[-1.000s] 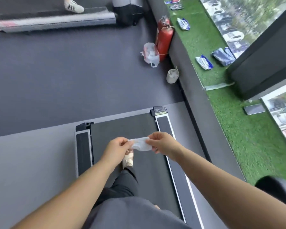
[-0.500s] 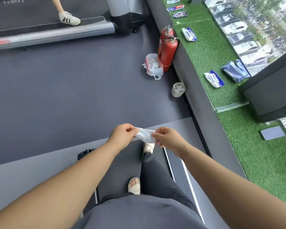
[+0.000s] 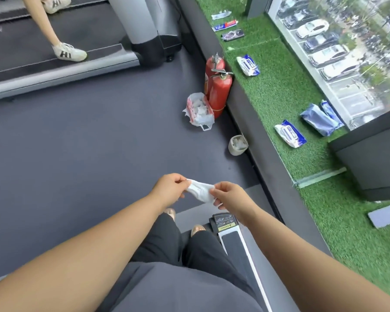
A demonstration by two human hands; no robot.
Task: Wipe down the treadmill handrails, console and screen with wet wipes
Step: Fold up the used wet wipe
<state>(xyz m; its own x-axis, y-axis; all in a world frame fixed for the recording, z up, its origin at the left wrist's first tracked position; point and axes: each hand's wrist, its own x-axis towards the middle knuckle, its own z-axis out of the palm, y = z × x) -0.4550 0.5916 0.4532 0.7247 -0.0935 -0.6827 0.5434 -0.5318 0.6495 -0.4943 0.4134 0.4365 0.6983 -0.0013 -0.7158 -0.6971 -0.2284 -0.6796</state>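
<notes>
A crumpled white wet wipe (image 3: 199, 190) hangs between my two hands above the dark floor. My left hand (image 3: 169, 188) pinches its left end and my right hand (image 3: 231, 198) pinches its right end. Under my right wrist shows the rear corner of a treadmill deck (image 3: 224, 221) with its side rail; my feet stand just left of it. Several wet wipe packs lie on the green turf ledge, one (image 3: 289, 134) closest to me and another (image 3: 248, 65) farther back. No handrail, console or screen is in view.
Two red fire extinguishers (image 3: 220, 91) stand against the ledge, with a plastic bag of used wipes (image 3: 199, 110) and a small bin (image 3: 238, 145) beside them. Another person's legs stand on a second treadmill (image 3: 61, 68) at the far left. A window runs along the right.
I have stepped back along the treadmill deck to its rear end and the view has lifted toward the floor and ledge. Both hands keep hold of the wipe.
</notes>
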